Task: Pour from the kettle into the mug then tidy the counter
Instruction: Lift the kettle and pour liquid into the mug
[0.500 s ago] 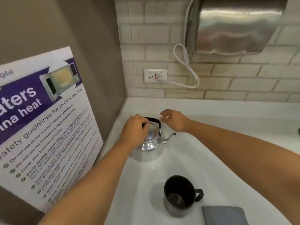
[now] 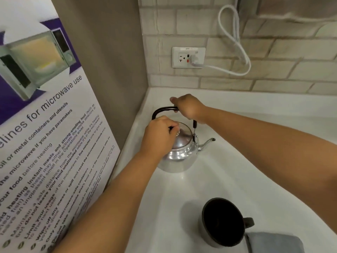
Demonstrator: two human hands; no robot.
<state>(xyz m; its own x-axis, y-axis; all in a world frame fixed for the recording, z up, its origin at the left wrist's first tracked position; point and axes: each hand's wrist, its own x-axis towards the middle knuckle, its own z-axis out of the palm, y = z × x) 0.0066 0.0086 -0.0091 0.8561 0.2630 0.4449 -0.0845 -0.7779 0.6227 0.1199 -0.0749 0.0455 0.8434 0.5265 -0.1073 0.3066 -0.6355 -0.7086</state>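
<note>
A small shiny metal kettle stands on the white counter near the back left corner, its thin spout pointing right. Its black handle is raised upright over the lid. My right hand is closed around the top of that handle. My left hand rests on the lid, fingers pinching the black lid knob. A dark mug with its handle to the right sits near the front of the counter; its inside is too dark to read.
A grey folded cloth lies just right of the mug. A microwave safety poster leans along the left side. On the tiled back wall, a white outlet holds a plug with a looped cord.
The kettle handle has come up from lying flat to upright, and my right hand has closed on it. My left hand stays on the lid. The view has moved closer.
</note>
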